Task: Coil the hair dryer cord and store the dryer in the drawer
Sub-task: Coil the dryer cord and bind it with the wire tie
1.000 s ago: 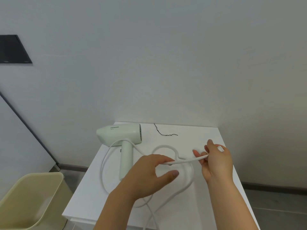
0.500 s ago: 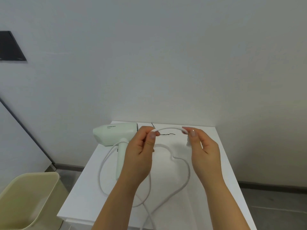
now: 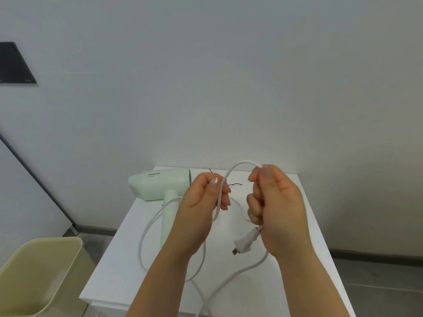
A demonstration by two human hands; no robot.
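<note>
Both hands raised above the dryer (image 3: 160, 184): right hand (image 3: 278, 210) fisted around the cord (image 3: 238, 164) near its plug (image 3: 246, 242), left hand (image 3: 206, 197) pinching the arch's other end, nearer the dryer.

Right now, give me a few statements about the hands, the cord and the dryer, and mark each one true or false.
1. Both hands hold the white cord. True: the left hand and right hand each pinch it, with an arch of cord between them.
2. The hair dryer is lifted off the table. False: it lies on the white table.
3. The plug hangs below the right hand. True.
4. The cord is already fully coiled. False: loose loops still lie on the table.
5. The beige bin stands on the table. False: it stands on the floor, to the left.
</note>
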